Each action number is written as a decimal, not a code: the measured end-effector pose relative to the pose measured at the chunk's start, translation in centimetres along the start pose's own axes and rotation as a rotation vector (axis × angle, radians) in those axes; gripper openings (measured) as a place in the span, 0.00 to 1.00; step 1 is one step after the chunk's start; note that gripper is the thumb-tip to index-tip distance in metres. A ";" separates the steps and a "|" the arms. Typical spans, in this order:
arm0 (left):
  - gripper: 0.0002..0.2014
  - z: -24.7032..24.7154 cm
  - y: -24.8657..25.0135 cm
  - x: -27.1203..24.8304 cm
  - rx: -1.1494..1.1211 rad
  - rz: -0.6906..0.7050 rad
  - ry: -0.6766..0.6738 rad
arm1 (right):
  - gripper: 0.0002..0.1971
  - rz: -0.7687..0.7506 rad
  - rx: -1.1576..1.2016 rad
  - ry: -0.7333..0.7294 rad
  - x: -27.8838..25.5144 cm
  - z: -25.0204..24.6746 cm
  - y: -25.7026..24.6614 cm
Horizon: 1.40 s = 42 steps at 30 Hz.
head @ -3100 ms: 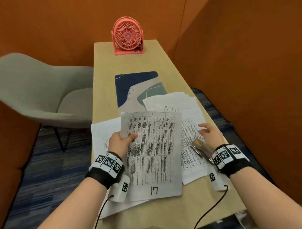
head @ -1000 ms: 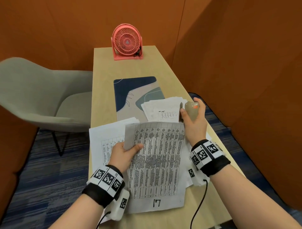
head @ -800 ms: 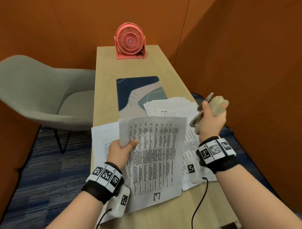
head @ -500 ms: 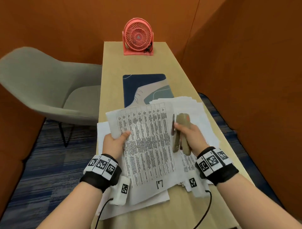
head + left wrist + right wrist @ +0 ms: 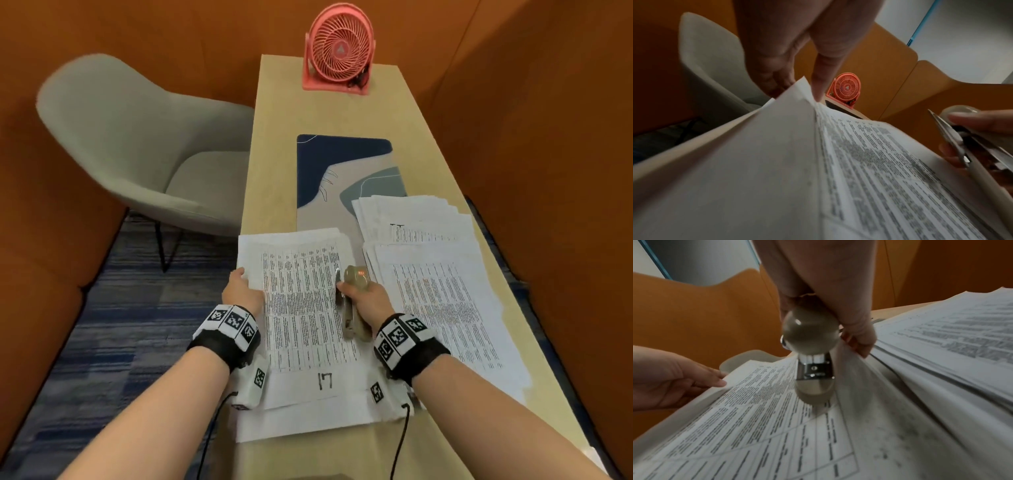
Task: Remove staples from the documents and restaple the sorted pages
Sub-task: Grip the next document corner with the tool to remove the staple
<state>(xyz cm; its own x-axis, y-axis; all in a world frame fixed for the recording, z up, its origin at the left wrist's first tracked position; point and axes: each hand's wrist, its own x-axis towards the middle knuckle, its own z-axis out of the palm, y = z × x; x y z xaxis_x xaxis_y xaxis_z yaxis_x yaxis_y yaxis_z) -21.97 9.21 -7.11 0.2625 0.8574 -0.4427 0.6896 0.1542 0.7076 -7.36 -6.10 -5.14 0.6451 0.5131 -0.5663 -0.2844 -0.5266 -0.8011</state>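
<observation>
A grey shell chair (image 5: 137, 154) stands on the blue carpet to the left of a long pale wooden table (image 5: 274, 144), which runs away from the person between orange walls. At the table's far end stands a coral-pink desk fan (image 5: 338, 48). Nearer lies a desk mat (image 5: 342, 161) with navy, beige and grey-green shapes; its near edge is covered by papers. On the right side of the table sits a broad, fanned pile of printed pages (image 5: 442, 284), its near corner reaching toward the table's right edge.

In front of the person lies the printed stack marked 17 (image 5: 301, 308), on top of further white sheets, with a handwritten "17" in its bottom margin. Its left edge is lifted slightly off the table.

The left hand (image 5: 241, 291) holds that stack at its left edge: the left-wrist view shows the thumb on top of the paper and the fingers (image 5: 772, 76) beneath it, so the grip pinches the pages.

The right hand (image 5: 366, 298) is curled around a beige stapler (image 5: 354, 305) with metal parts, which lies along the stack's right margin with its rounded head pointing away from the person. In the right-wrist view the stapler's end touches the top sheet, and the fingertips (image 5: 861, 345) reach the paper edge beside it. The grip is wrapped around the stapler's body.

Both wrists carry black bands with white coded markers and small camera units with cables.
</observation>
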 end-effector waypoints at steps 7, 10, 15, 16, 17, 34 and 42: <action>0.28 1.9 -1.6 0.0 0.227 -0.051 -0.067 | 0.13 0.042 -0.176 -0.041 0.7 1.9 0.9; 0.35 2.1 -1.3 0.1 0.171 -0.045 -0.083 | 0.11 0.037 -0.163 -0.055 0.8 2.0 1.0; 0.37 2.6 1.8 -1.3 0.191 0.060 -0.059 | 0.10 -0.050 -0.101 0.106 0.9 -1.4 0.5; 0.36 3.1 2.6 -1.7 0.171 0.139 -0.093 | 0.10 -0.059 -0.098 0.153 0.9 -2.7 0.3; 0.34 3.8 3.2 -2.0 0.160 0.206 -0.147 | 0.10 -0.059 -0.089 0.213 1.0 -4.2 0.2; 0.16 18.1 11.4 -5.1 0.448 0.351 -0.500 | 0.29 0.226 -0.607 0.427 3.4 -20.4 7.2; 0.25 20.2 11.1 -3.9 0.187 0.074 -0.431 | 0.34 0.271 -0.747 0.423 3.1 -21.6 6.6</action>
<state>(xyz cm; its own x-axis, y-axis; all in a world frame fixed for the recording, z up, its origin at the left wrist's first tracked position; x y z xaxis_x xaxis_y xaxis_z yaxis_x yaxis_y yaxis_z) -1.70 -2.31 -8.67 0.5440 0.5748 -0.6113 0.7581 -0.0243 0.6517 8.09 -22.62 -8.02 0.8720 0.0928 -0.4806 -0.0243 -0.9724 -0.2319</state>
